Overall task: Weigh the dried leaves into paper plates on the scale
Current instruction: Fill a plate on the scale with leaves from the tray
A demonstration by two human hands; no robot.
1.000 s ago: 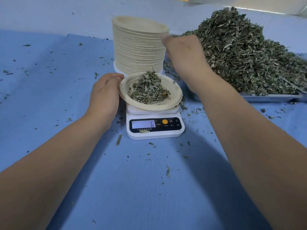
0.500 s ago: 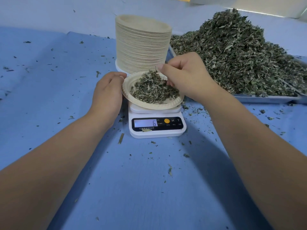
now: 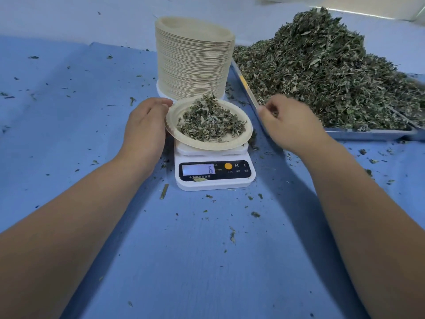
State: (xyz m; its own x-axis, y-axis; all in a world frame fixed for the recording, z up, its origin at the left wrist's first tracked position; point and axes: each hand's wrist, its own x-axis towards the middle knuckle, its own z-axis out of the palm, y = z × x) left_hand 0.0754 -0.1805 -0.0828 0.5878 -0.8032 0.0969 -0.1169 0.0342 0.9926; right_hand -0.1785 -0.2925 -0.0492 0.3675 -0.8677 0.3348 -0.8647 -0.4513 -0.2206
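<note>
A paper plate [image 3: 230, 145] holding a heap of dried leaves [image 3: 207, 120] sits on the white kitchen scale [image 3: 216, 183], whose display reads 6. My left hand [image 3: 145, 125] grips the plate's left rim, fingers curled at the edge. My right hand [image 3: 289, 123] hovers right of the plate, over the near left edge of the metal tray [image 3: 368, 134]. Its thumb and fingers are pinched together on what looks like a few dried leaves, though it is blurred. The big pile of dried leaves [image 3: 322, 72] fills the tray.
A tall stack of paper plates [image 3: 193, 61] stands right behind the scale. Blue cloth [image 3: 69, 134] covers the table, with leaf crumbs scattered around the scale and to the left. A short stem piece [image 3: 164, 191] lies left of the scale.
My right hand went from the leaf pile to the plate, then drew back right to the tray's edge. The left hand stayed on the plate's rim. The display still reads 6.
</note>
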